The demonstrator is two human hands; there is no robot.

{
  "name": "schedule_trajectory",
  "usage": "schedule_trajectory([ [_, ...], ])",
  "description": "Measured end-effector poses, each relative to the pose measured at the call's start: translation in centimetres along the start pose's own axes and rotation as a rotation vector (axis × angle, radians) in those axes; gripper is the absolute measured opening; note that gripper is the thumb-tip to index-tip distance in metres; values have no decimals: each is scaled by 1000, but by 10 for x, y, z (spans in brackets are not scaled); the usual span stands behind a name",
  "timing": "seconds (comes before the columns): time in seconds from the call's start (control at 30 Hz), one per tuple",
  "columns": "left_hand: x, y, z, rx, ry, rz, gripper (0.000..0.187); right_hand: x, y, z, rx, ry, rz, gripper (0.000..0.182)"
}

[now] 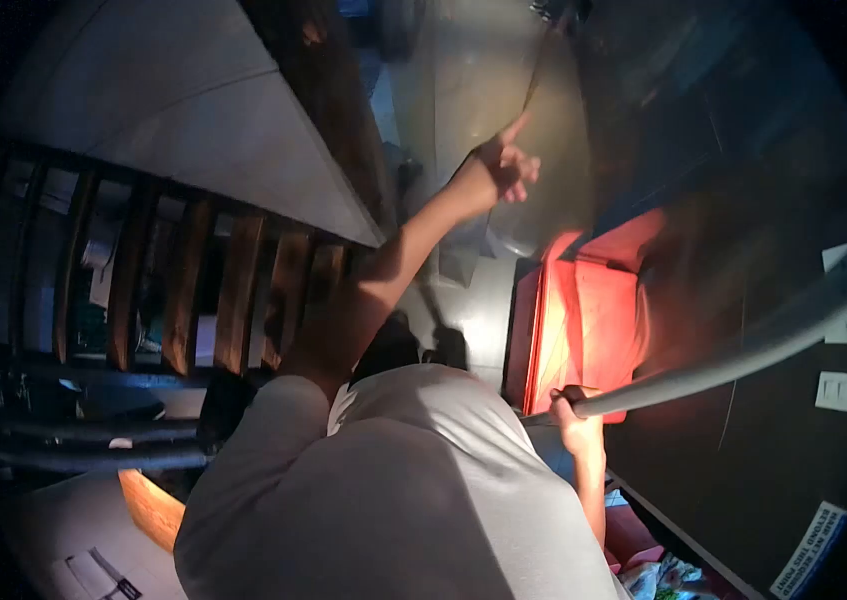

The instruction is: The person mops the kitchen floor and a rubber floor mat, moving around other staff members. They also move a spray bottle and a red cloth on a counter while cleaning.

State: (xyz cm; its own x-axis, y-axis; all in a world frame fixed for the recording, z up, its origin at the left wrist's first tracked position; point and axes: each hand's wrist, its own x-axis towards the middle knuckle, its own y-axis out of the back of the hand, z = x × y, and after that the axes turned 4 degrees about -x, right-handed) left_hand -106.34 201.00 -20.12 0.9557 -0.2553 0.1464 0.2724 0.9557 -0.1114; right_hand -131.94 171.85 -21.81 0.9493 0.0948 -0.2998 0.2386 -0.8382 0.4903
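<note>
My left hand [511, 168] reaches forward over the light floor strip with its fingers apart, one finger stretched out, and nothing shows in it. A thin dark line runs on from its fingertip. Lower right, my right hand [575, 412] is wrapped round a long grey pole [713, 378], which looks curved in this view. One end of the pole rises past the right edge; the other passes behind my shirt. Just beyond my right hand stands a brightly lit red bin or crate [593, 310], its shape partly smeared.
Wooden slats [238, 290] of a railing line the left, with a pale slanting panel [193, 110] above them. On the right is a dark wall [773, 440] with a white switch plate [834, 391] and a printed sign [811, 548]. Bags [658, 580] lie at the lower right.
</note>
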Motion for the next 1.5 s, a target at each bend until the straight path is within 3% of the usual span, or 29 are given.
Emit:
schedule_trajectory([
  [0.1,104,51,0,-16,-19,-12,73,60,-22,-40,96,59,5,23],
  [0.17,170,105,9,-334,55,33,72,106,-35,-64,24,37,36,21],
  [0.2,150,106,46,-305,-214,114,69,130,-39,-77,38,23,27,21],
  [0.27,155,135,99,-493,-206,126,65,186,-46,-111,24,29,77,22],
  [0.33,164,174,137,-793,-345,-85,63,241,-46,-137,54,46,109,23],
  [0.4,168,208,168,-940,-451,-107,81,296,-42,-155,81,95,192,24],
  [0.47,168,225,208,-677,-584,70,94,351,-38,-180,101,145,314,26],
  [0.57,188,252,239,-421,-752,70,105,406,-22,-232,174,181,442,28],
  [0.63,203,247,250,-286,-790,198,114,443,-10,-258,264,255,467,29],
  [0.73,230,248,237,-270,-776,272,112,500,16,-294,371,352,476,33],
  [0.83,227,272,229,-799,-678,-146,109,541,20,-328,443,451,443,40],
  [0.87,239,269,222,-765,-710,-80,109,568,21,-337,473,491,436,43],
  [1.0,290,272,198,-539,-744,112,111,699,26,-358,511,563,374,47],
  [1.03,301,280,189,-249,-774,154,110,731,26,-362,519,569,375,48],
  [1.07,255,293,229,23,-818,177,109,693,21,-401,511,599,403,48],
  [1.1,245,305,229,194,-866,201,104,704,13,-411,514,626,409,48],
  [1.17,246,317,219,289,-898,118,94,742,7,-430,529,683,421,49],
  [1.23,272,333,199,233,-773,10,86,809,1,-463,562,671,412,50],
  [1.27,285,336,187,158,-616,-12,83,843,5,-479,618,708,391,51],
  [1.3,281,312,154,-145,-302,78,77,871,4,-471,681,731,360,53],
  [1.37,282,324,110,-209,129,297,68,915,5,-499,695,703,324,52],
  [1.43,253,332,33,-209,364,656,59,953,-9,-531,712,727,205,49],
  [1.5,263,357,50,-33,824,648,66,991,-27,-560,691,754,133,46],
])
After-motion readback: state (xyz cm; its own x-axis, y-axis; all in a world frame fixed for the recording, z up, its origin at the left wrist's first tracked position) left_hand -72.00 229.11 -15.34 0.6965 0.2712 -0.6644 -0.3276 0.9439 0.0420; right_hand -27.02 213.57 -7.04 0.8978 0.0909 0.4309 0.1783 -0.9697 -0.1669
